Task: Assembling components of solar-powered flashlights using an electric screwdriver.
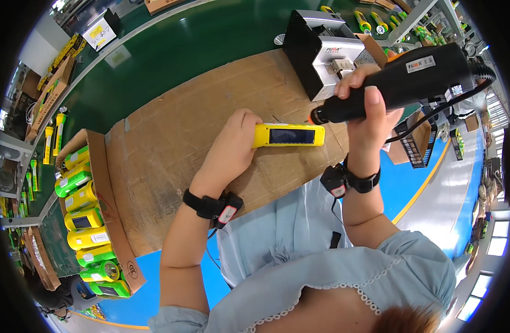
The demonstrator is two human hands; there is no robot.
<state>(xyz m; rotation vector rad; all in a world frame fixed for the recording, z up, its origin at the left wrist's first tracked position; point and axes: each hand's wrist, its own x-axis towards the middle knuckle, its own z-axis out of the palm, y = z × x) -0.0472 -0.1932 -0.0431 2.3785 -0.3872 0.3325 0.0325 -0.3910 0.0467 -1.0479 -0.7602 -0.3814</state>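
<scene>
My left hand (233,141) is closed round one end of a yellow flashlight (263,136), which lies sideways with a dark solar panel facing up. A black electric screwdriver (399,83) is gripped in my right hand (369,108), its cable looping off to the right. The screwdriver's tip points left, just above the flashlight's free end; whether it touches I cannot tell. Under both hands lies a brown cardboard sheet (166,144). Behind the screwdriver stands a black and white screw feeder (335,53).
On the left, a cardboard box (108,208) holds several yellow and green flashlights (88,238). More flashlights lie on the green bench (194,47) at far left and far right. A black plastic crate (421,144) stands to the right, beside the blue floor (413,186).
</scene>
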